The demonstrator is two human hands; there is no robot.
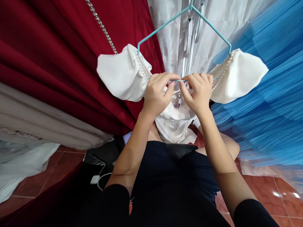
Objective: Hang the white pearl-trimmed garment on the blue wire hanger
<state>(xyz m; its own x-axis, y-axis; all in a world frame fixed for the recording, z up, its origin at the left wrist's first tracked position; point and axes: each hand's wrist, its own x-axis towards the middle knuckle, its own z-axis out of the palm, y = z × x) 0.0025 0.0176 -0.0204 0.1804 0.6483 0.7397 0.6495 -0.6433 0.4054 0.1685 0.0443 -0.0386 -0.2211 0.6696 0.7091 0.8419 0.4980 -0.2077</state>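
A white garment point(122, 74) with puffed sleeves and pearl-beaded straps hangs on a thin teal hanger point(165, 24). My left hand point(158, 93) is closed around the hanger's lower bar, thumb and fingers pinching it near the middle. Close beside it, my right hand point(196, 92) pinches the same bar from the other side, and the two thumbs are nearly touching. The beaded neckline and the lower part of the garment hang below and behind my hands, partly hidden by them.
Red fabric point(72, 63) hangs on the left, with a beaded chain point(101, 25) across it. Blue tulle point(272, 89) fills the right side. Silvery white cloth point(168, 26) hangs behind the hanger. A phone point(127, 137) and a white charger point(95, 179) lie low on the left.
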